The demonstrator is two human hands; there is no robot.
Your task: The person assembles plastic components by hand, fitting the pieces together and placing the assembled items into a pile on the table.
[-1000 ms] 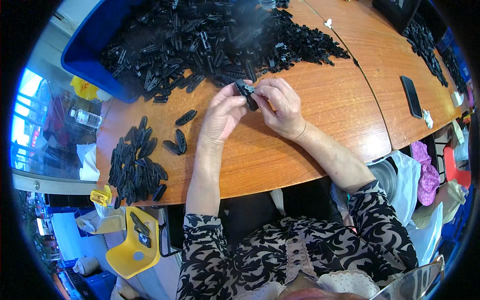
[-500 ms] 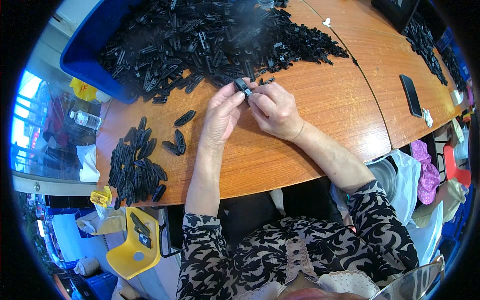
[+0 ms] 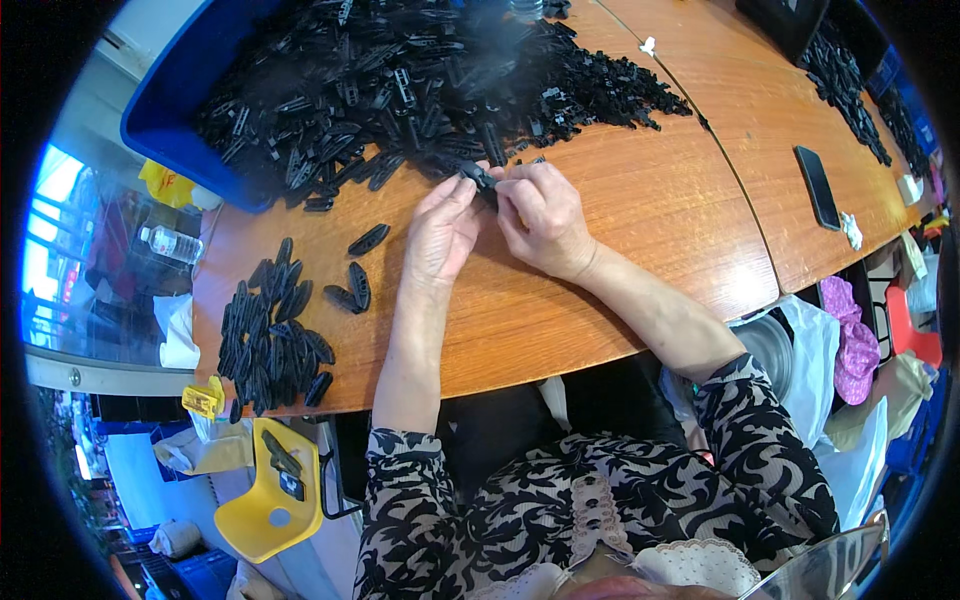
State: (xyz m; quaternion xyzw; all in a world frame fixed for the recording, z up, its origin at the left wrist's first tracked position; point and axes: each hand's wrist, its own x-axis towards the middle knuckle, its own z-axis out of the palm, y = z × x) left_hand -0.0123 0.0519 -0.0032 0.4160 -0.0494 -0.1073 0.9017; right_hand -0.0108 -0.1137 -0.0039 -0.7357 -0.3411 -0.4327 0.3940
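Note:
Both my hands meet over the table, just in front of a large heap of black plastic parts (image 3: pixel 400 90). My left hand (image 3: pixel 443 228) pinches a long, dark plastic piece (image 3: pixel 479 180) between thumb and fingers. The fingers of my right hand (image 3: pixel 545 215) are closed on the same piece's near end; whether they hold a second, smaller part is hidden. A few dark oval pieces (image 3: pixel 369 239) lie left of my left wrist. Farther left is a pile of similar black pieces (image 3: pixel 262 340) near the table's front edge.
A blue bin (image 3: pixel 160 135) lies at the far left behind the heap. On the wooden table (image 3: pixel 640 230), a black phone (image 3: pixel 818 188) rests at right beside a crumpled white tissue (image 3: pixel 851 231). A yellow chair (image 3: pixel 262 522) stands below left; a clear bottle (image 3: pixel 172 243) is by the window.
The piece between my hands has turned and tilted, and a light grey spot on it no longer shows. My right hand has shifted slightly left; both hands keep their grip.

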